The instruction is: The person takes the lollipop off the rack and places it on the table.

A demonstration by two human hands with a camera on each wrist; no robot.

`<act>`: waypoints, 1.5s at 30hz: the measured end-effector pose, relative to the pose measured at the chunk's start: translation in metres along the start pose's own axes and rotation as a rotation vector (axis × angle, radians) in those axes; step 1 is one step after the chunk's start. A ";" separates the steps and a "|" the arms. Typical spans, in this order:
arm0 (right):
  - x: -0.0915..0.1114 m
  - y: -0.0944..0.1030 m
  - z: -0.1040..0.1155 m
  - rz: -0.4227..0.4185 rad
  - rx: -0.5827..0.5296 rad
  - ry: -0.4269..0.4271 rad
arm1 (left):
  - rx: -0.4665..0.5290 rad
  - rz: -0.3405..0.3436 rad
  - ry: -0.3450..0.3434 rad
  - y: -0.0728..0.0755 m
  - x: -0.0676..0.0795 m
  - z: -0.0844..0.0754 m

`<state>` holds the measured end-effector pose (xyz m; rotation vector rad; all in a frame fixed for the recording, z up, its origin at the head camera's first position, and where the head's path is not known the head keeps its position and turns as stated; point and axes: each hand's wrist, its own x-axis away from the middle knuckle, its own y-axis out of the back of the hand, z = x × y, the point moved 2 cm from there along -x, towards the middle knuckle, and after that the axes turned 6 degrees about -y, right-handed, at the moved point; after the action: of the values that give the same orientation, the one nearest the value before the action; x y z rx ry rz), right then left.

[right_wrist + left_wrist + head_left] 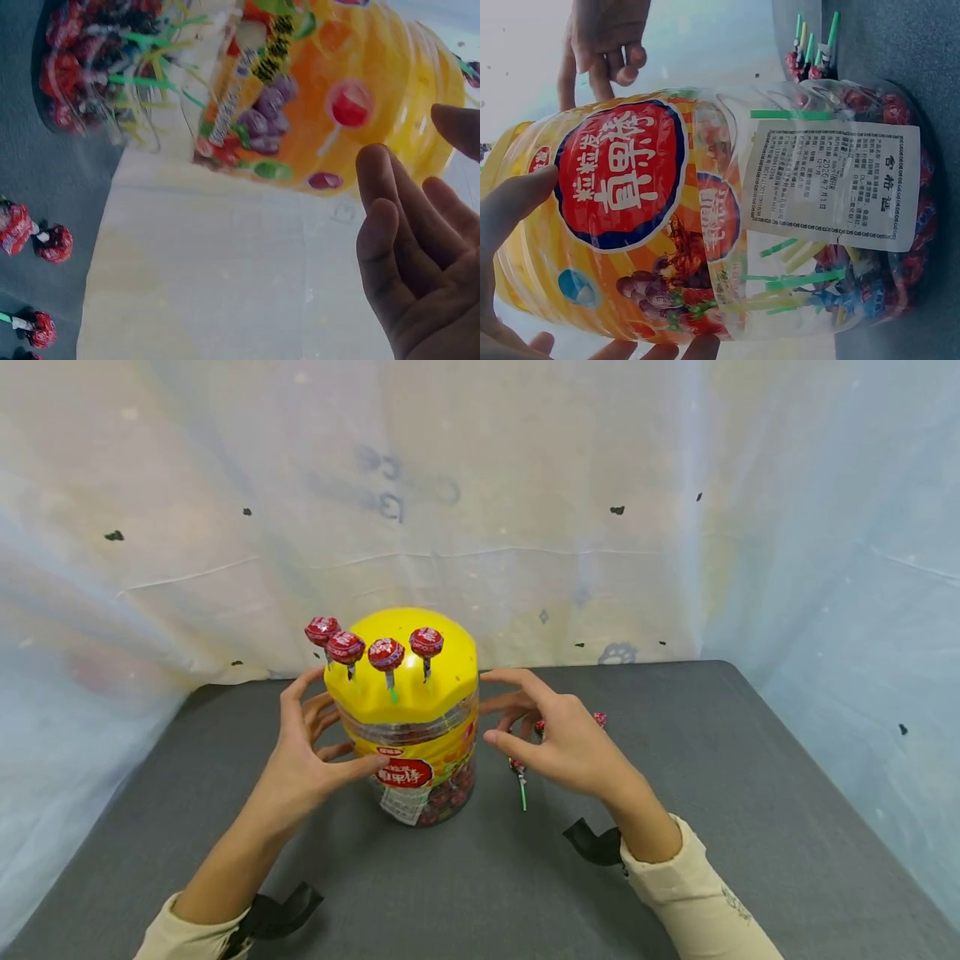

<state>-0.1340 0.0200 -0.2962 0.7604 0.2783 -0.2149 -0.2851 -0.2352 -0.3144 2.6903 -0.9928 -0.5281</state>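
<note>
A clear plastic jar of lollipops (450, 797) with a yellow lid (453, 681) stands upright on the grey table. Several red-wrapped lollipops (386, 653) stick up from the lid by their sticks. My left hand (303, 764) grips the jar's left side, its thumb across the red label (622, 176) and its fingers round the back. At the jar's right side, my right hand (558, 735) holds nothing, with loosely bent fingers near the wall. Whether those fingertips touch the jar, I cannot tell. Through the clear wall, green and yellow sticks (802, 281) show among the wrapped sweets.
More lollipops (522, 785) lie on the table (750, 827) to the right of the jar, partly hidden behind my right hand. Black straps (285, 914) hang at both wrists. A pale plastic sheet (525, 485) forms the wall behind the table.
</note>
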 end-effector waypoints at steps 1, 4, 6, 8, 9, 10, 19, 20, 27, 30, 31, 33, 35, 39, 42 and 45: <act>-0.001 -0.002 0.000 0.009 -0.006 0.000 | 0.004 -0.001 0.012 0.000 0.000 0.001; -0.002 -0.005 0.001 0.005 -0.007 -0.003 | 0.038 -0.002 0.044 0.003 0.000 0.002; -0.003 -0.007 0.001 -0.002 0.001 -0.006 | 0.045 -0.002 0.057 0.005 0.000 0.001; -0.003 -0.010 0.000 -0.001 0.011 -0.010 | 0.044 -0.005 0.061 0.007 0.000 0.000; -0.004 -0.011 -0.001 0.001 0.011 -0.010 | 0.039 -0.008 0.062 0.008 0.000 0.000; -0.004 -0.013 -0.001 0.005 0.009 -0.010 | 0.035 -0.011 0.069 0.009 0.000 0.000; -0.009 -0.015 -0.004 -0.012 0.032 0.005 | 0.049 -0.032 0.117 0.010 -0.002 0.004; -0.009 -0.014 -0.003 -0.031 0.050 0.014 | 0.054 -0.030 0.109 0.010 -0.002 0.004; -0.012 -0.008 0.014 -0.180 0.086 0.089 | 0.105 0.007 0.051 0.006 -0.003 0.008; -0.018 -0.003 0.028 -0.233 0.071 0.126 | 0.116 0.027 0.047 0.004 -0.004 0.009; -0.021 -0.001 0.033 -0.251 0.069 0.137 | 0.116 0.033 0.046 0.004 -0.005 0.008; -0.026 0.002 0.044 -0.271 0.059 0.162 | 0.114 0.040 0.041 0.004 -0.006 0.007; -0.031 0.004 0.053 -0.272 0.059 0.195 | 0.113 0.043 0.036 0.005 -0.007 0.006; -0.041 0.002 0.063 -0.255 0.083 0.265 | 0.095 0.039 0.036 0.006 -0.006 0.005; -0.043 0.001 0.066 -0.268 0.108 0.294 | 0.081 0.036 0.046 0.006 -0.004 0.005; -0.043 0.000 0.066 -0.289 0.130 0.297 | 0.073 0.038 0.048 0.004 -0.003 0.006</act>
<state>-0.1633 -0.0223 -0.2361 0.8800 0.6627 -0.3967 -0.2922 -0.2369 -0.3171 2.7283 -1.0677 -0.4254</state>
